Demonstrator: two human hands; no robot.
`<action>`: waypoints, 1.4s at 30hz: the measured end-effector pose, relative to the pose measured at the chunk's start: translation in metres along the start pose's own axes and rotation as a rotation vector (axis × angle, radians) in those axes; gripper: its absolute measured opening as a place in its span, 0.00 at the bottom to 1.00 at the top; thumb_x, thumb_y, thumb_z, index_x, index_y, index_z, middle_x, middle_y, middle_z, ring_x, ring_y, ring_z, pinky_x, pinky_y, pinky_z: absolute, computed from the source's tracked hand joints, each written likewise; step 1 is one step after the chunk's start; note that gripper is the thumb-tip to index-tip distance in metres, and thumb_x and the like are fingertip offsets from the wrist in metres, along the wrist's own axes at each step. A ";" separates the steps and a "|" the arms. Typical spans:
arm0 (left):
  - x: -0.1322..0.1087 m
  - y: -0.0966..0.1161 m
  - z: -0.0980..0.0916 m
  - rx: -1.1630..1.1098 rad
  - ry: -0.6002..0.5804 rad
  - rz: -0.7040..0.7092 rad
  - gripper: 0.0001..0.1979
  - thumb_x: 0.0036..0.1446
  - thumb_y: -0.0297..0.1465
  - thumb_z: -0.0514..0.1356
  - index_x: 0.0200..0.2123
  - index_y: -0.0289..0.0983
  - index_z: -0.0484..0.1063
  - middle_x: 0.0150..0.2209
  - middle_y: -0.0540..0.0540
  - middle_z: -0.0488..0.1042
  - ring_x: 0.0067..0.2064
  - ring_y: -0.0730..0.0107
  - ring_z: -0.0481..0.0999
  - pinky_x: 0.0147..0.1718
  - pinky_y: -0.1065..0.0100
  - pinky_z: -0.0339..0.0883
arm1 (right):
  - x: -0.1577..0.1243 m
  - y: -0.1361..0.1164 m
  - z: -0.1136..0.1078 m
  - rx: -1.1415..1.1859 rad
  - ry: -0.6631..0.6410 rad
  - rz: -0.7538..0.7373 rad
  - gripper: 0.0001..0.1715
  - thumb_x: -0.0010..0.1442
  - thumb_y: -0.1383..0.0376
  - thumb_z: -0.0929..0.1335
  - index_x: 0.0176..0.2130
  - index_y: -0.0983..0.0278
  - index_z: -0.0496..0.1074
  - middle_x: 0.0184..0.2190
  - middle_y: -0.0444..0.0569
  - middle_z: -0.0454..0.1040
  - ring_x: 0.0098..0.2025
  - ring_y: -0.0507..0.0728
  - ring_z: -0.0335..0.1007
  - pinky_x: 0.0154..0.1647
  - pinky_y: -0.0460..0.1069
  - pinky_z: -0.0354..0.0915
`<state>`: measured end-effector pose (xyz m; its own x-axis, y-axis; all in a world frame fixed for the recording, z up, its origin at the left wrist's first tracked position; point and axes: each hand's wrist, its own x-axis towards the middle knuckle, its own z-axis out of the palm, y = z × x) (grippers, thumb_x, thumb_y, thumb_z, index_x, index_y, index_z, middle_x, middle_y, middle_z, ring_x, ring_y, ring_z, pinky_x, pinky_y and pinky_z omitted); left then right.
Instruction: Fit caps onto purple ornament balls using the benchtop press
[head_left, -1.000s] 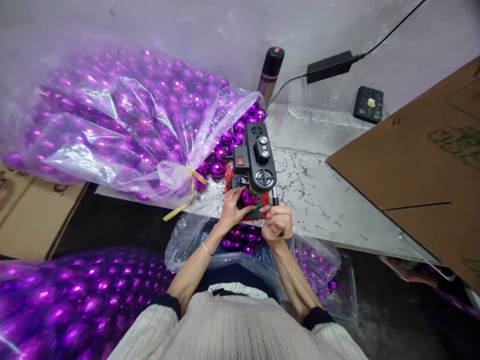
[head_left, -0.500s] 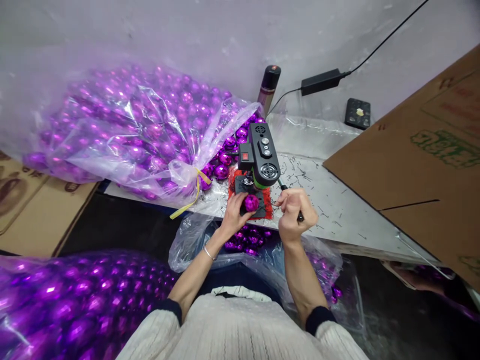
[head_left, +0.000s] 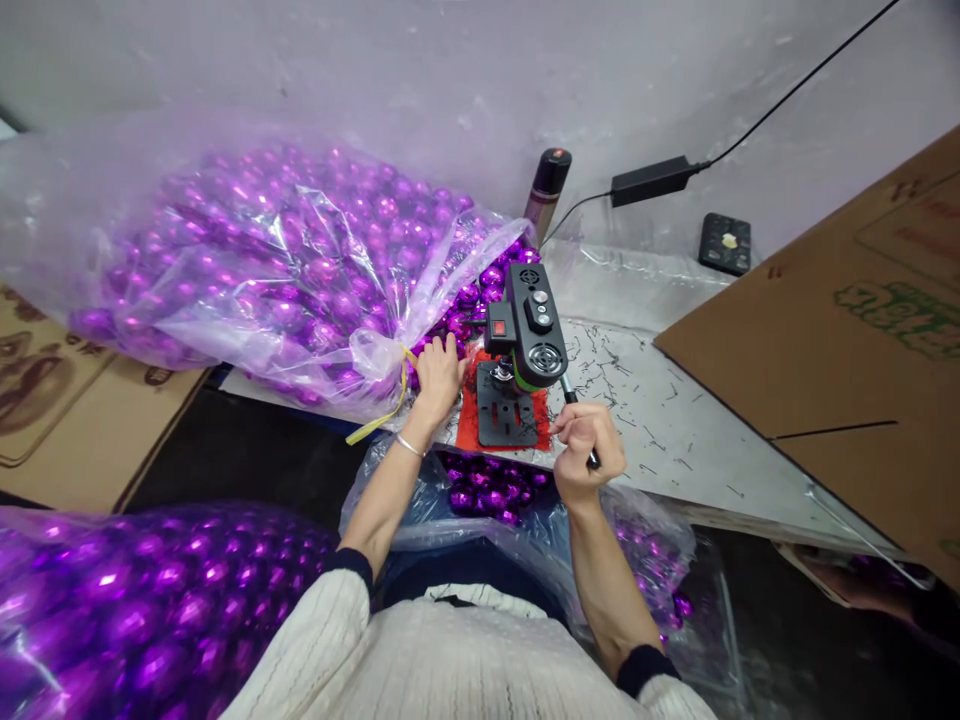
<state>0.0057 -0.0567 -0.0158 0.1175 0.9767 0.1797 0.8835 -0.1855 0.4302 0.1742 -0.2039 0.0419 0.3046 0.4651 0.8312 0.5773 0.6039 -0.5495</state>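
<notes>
A small black bench drill press (head_left: pixel 536 325) with a red switch stands on a red mat (head_left: pixel 469 425); its slotted base plate (head_left: pixel 499 432) bears no ball. My right hand (head_left: pixel 590 450) is closed around the black-gripped lever (head_left: pixel 571 395) at the machine's right side. To the left of the press, my left hand (head_left: pixel 440 375) reaches to the shiny purple faceted balls (head_left: pixel 491 277) at the mouth of a clear plastic bag (head_left: pixel 375 355). Its fingers are stretched and slightly apart, and their tips partly hide the balls there. A yellow tie (head_left: pixel 375 425) hangs from the bag's neck.
Purple balls (head_left: pixel 495 495) lie in an open plastic bag below the table edge. Another full bag (head_left: pixel 150 610) stands at lower left. Cardboard boxes flank both sides. Behind are a spray can (head_left: pixel 550 185), a power adapter (head_left: pixel 651 182) and a dark phone-like object (head_left: pixel 725 243). Dark shavings litter the table (head_left: pixel 652 420).
My left hand has left the base plate and moved up and left to the balls by the bag. The ball that was on the plate is gone from it. My right hand stays on the lever.
</notes>
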 end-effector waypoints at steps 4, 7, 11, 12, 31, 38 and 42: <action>0.011 0.002 -0.009 -0.037 -0.077 0.009 0.28 0.68 0.35 0.65 0.66 0.27 0.68 0.56 0.25 0.78 0.60 0.40 0.77 0.61 0.48 0.69 | 0.002 -0.001 -0.002 -0.011 -0.005 0.006 0.21 0.72 0.68 0.64 0.26 0.60 0.65 0.22 0.42 0.70 0.27 0.52 0.71 0.28 0.49 0.62; -0.006 -0.005 -0.005 -0.377 -0.059 0.034 0.31 0.66 0.41 0.67 0.67 0.32 0.68 0.61 0.30 0.77 0.62 0.46 0.78 0.62 0.51 0.70 | 0.007 -0.006 -0.001 -0.017 0.012 0.039 0.23 0.73 0.67 0.64 0.25 0.60 0.66 0.21 0.42 0.69 0.26 0.52 0.70 0.27 0.50 0.62; -0.049 -0.007 0.015 -0.964 -0.165 -0.088 0.32 0.64 0.48 0.67 0.64 0.36 0.70 0.59 0.37 0.80 0.58 0.53 0.82 0.61 0.54 0.74 | 0.018 -0.014 0.002 -0.024 0.033 0.108 0.24 0.74 0.65 0.64 0.25 0.60 0.66 0.22 0.42 0.69 0.24 0.51 0.67 0.25 0.49 0.60; -0.060 -0.005 0.021 -1.058 -0.182 -0.123 0.33 0.64 0.49 0.67 0.64 0.37 0.70 0.59 0.37 0.81 0.58 0.54 0.82 0.61 0.54 0.74 | 0.020 -0.015 0.003 -0.024 0.038 0.125 0.24 0.74 0.64 0.64 0.25 0.60 0.66 0.22 0.42 0.69 0.24 0.51 0.66 0.25 0.49 0.60; -0.086 0.014 0.058 -0.575 0.042 0.265 0.33 0.58 0.44 0.75 0.62 0.40 0.73 0.59 0.37 0.79 0.62 0.49 0.78 0.64 0.49 0.69 | 0.013 -0.010 -0.007 -0.049 -0.055 0.017 0.19 0.73 0.67 0.64 0.28 0.60 0.67 0.24 0.43 0.71 0.28 0.53 0.70 0.28 0.50 0.62; -0.086 0.009 0.064 -0.609 0.046 0.333 0.34 0.58 0.47 0.74 0.63 0.40 0.73 0.58 0.37 0.80 0.61 0.48 0.80 0.64 0.46 0.69 | -0.008 0.005 -0.005 -0.072 -0.049 -0.062 0.19 0.74 0.67 0.63 0.29 0.60 0.66 0.25 0.43 0.72 0.27 0.52 0.69 0.29 0.50 0.63; -0.086 0.008 0.064 -0.610 0.048 0.341 0.34 0.58 0.47 0.74 0.63 0.41 0.73 0.58 0.37 0.80 0.60 0.48 0.80 0.63 0.47 0.70 | -0.029 0.023 -0.001 -0.070 -0.022 -0.141 0.20 0.76 0.64 0.60 0.30 0.59 0.64 0.26 0.43 0.72 0.26 0.52 0.68 0.34 0.52 0.68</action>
<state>0.0315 -0.1356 -0.0842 0.3104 0.8497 0.4262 0.3865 -0.5224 0.7601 0.1798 -0.2041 0.0056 0.2000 0.3934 0.8974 0.6651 0.6180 -0.4192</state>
